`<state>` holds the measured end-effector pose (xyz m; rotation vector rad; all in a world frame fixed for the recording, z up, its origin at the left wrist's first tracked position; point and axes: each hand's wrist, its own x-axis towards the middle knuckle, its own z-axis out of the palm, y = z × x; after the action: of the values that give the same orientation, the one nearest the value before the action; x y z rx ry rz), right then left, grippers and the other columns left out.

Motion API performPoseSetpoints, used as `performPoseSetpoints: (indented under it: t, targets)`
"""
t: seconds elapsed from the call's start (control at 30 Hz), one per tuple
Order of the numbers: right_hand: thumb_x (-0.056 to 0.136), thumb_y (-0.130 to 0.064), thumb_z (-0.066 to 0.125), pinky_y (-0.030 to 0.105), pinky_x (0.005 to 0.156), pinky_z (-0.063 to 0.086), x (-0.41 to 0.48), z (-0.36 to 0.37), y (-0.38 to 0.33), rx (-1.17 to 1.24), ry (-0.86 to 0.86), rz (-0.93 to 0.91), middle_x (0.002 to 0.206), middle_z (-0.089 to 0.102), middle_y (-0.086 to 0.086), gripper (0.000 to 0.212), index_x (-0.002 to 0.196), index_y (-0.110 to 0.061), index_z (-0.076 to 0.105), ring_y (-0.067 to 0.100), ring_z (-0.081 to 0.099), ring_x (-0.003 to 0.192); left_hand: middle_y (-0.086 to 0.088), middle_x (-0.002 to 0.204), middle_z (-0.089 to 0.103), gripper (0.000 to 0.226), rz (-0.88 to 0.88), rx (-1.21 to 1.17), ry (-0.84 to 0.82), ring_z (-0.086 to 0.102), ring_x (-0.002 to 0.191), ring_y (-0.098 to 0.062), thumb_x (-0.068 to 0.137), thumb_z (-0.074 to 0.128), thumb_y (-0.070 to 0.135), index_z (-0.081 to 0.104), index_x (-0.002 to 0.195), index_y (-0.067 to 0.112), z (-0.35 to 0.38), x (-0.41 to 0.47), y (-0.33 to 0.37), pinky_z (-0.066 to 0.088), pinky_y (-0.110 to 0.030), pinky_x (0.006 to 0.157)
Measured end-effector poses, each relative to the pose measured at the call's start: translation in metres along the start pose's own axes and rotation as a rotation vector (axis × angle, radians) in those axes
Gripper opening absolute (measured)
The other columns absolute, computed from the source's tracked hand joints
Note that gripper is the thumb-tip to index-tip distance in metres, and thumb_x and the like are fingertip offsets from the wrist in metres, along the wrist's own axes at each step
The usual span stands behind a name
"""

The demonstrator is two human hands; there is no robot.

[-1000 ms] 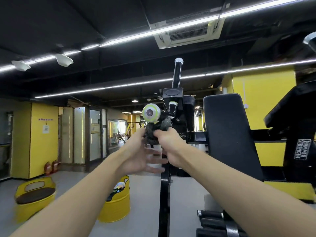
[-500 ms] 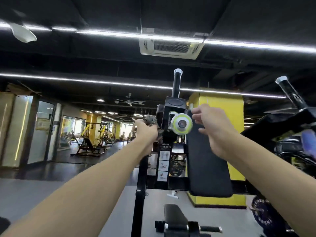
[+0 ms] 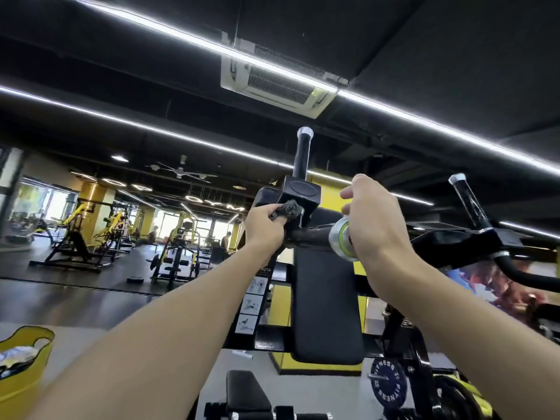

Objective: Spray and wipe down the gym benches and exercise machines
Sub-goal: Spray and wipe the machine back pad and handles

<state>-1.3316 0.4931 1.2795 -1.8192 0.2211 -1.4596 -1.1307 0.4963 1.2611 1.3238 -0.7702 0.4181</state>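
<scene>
Left hand: the left hand [image 3: 266,230] grips a grey cloth [image 3: 288,210] and presses it against the machine [image 3: 301,192], on the black block where the handle joins.
Right hand: the right hand [image 3: 375,228] curls over the silver, green-ringed end of the handle [image 3: 312,236]; its fingertips are hidden.
Hands: apart, one at each end of that short bar.
Yellow tub: a yellow tub [image 3: 21,392] stands well below and left of the left hand. Inside lies something pale and crumpled, too blurred to name.
Back pad: the black back pad [image 3: 325,301] stands upright just below both hands.
Weight plate: a weight plate [image 3: 388,386] sits low, beneath the right hand.
</scene>
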Motion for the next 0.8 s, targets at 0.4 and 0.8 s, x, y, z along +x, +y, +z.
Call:
performPoseSetpoints:
  t: [0.4, 0.8]
  targets:
    - [0.1, -0.024, 0.032, 0.031, 0.058, 0.03, -0.018, 0.003, -0.014, -0.033, -0.025, 0.11, 0.088, 0.045, 0.008, 0.042, 0.112, 0.007, 0.056, 0.017, 0.039, 0.073, -0.001, 0.099, 0.071, 0.044, -0.019, -0.056, -0.028, 0.072, 0.078, -0.021, 0.089, 0.051, -0.011, 0.073, 0.114, 0.019, -0.015, -0.053, 0.011, 0.063, -0.036, 0.066]
    - [0.103, -0.034, 0.027, 0.03, 0.061, 0.034, -0.032, 0.001, -0.029, -0.047, -0.061, 0.215, 0.073, 0.036, 0.002, 0.03, 0.097, -0.015, 0.048, 0.018, 0.036, 0.07, 0.001, 0.102, 0.071, 0.034, -0.007, -0.25, 0.028, 0.066, 0.078, -0.014, 0.096, 0.057, 0.002, 0.074, 0.117, 0.024, -0.025, -0.113, 0.048, 0.049, -0.02, 0.054]
